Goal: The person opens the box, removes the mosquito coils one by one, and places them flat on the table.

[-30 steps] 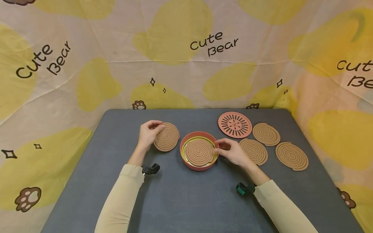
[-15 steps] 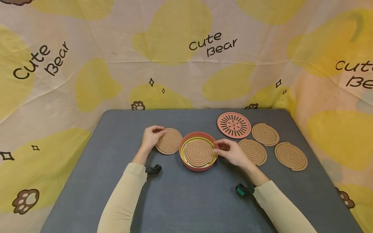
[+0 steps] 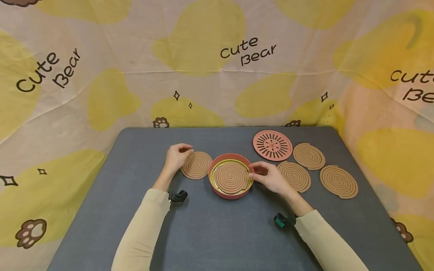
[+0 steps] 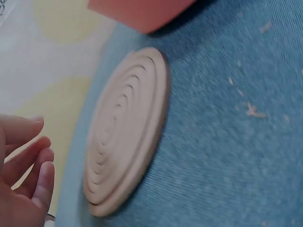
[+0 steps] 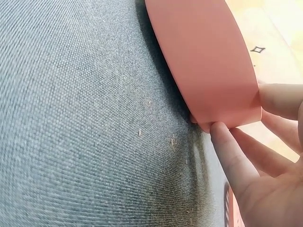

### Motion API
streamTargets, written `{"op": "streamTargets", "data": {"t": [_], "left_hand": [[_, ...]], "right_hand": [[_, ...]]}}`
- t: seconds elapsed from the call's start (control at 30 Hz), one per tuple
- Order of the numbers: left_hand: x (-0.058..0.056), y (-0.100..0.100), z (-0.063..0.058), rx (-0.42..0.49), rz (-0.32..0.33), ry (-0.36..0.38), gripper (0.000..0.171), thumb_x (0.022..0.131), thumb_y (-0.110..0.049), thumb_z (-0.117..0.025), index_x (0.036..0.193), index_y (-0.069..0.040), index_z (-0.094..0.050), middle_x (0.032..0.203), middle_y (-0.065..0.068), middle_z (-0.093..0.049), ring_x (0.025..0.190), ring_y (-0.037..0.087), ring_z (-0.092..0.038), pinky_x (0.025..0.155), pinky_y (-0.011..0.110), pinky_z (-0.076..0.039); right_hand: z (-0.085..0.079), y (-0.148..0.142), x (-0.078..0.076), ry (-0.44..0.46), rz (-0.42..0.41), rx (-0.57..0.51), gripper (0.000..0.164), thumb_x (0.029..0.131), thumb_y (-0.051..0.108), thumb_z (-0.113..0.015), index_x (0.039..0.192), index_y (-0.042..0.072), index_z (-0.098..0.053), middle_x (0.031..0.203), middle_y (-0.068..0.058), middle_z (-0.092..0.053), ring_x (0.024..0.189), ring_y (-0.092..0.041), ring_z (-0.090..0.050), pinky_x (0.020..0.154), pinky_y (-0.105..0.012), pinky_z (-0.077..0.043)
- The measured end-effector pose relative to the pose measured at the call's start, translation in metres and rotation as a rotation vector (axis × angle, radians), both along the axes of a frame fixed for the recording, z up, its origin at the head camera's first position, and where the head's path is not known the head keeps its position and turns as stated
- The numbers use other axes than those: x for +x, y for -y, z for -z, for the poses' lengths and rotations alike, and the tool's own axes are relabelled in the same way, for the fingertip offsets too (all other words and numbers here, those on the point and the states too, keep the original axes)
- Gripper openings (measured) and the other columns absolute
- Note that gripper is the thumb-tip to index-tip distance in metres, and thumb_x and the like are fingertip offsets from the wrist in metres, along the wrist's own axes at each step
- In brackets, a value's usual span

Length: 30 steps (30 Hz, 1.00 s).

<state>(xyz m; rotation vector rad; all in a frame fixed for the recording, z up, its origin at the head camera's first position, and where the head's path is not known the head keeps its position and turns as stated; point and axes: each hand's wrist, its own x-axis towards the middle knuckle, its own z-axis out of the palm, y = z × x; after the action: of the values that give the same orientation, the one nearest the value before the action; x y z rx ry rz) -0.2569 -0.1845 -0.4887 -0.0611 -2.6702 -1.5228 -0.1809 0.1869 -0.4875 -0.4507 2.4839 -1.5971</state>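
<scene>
In the head view a brown mosquito coil [image 3: 196,165] lies flat on the table, just left of a round pink mosquito coil box [image 3: 231,195]. My left hand [image 3: 175,158] hovers at the coil's upper left edge. The left wrist view shows its loosely bent fingers [image 4: 43,182] apart from the coil [image 4: 125,132], holding nothing. Another coil [image 3: 232,177] sits inside the box, over a yellow-green ring. My right hand [image 3: 270,176] holds the box's right side, thumb and fingers against its rim and wall [image 5: 208,61] in the right wrist view.
A pink slotted lid [image 3: 272,145] lies at the back right of the grey table [image 3: 210,233]. Near it are more coils: one [image 3: 309,156] beside the lid, one [image 3: 295,176] partly behind my right hand, one [image 3: 339,181] farthest right. A patterned cloth [image 3: 203,90] surrounds the table.
My left hand has brought its coil right and down onto the table beside the box, then let go and lifted slightly. My right hand has stayed at the box.
</scene>
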Motion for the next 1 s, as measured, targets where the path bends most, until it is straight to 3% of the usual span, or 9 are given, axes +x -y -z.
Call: {"op": "streamTargets", "data": {"t": [0.3,0.6,1.0], "left_hand": [[0.010,-0.010,-0.023,0.020,0.037,-0.051,0.025,0.097,-0.021,-0.072,0.117,-0.005,-0.075,0.112,0.013,-0.072,0.103,0.029,-0.065,0.090,0.045,-0.053],[0.028,-0.034,-0.041,0.069,0.087,-0.091,0.023,0.097,-0.018,-0.073,0.116,-0.006,-0.076,0.108,0.012,-0.072,0.100,0.027,-0.067,0.090,0.042,-0.055],[0.046,-0.059,-0.052,0.133,0.258,-0.056,0.031,0.096,-0.019,-0.074,0.124,-0.006,-0.070,0.114,0.009,-0.071,0.105,0.024,-0.065,0.094,0.042,-0.053]], "right_hand": [[0.001,-0.001,0.000,-0.009,-0.005,-0.006,0.038,0.096,0.019,-0.073,0.128,-0.001,-0.066,0.120,-0.019,-0.069,0.109,-0.030,-0.067,0.085,-0.024,-0.054],[0.001,-0.001,-0.001,-0.004,-0.005,0.000,0.039,0.096,0.020,-0.073,0.129,0.000,-0.066,0.121,-0.019,-0.068,0.111,-0.031,-0.066,0.087,-0.027,-0.055],[0.000,0.000,-0.001,0.012,0.006,0.011,0.039,0.096,0.021,-0.074,0.129,0.002,-0.067,0.122,-0.016,-0.069,0.112,-0.029,-0.066,0.087,-0.027,-0.054]]}}
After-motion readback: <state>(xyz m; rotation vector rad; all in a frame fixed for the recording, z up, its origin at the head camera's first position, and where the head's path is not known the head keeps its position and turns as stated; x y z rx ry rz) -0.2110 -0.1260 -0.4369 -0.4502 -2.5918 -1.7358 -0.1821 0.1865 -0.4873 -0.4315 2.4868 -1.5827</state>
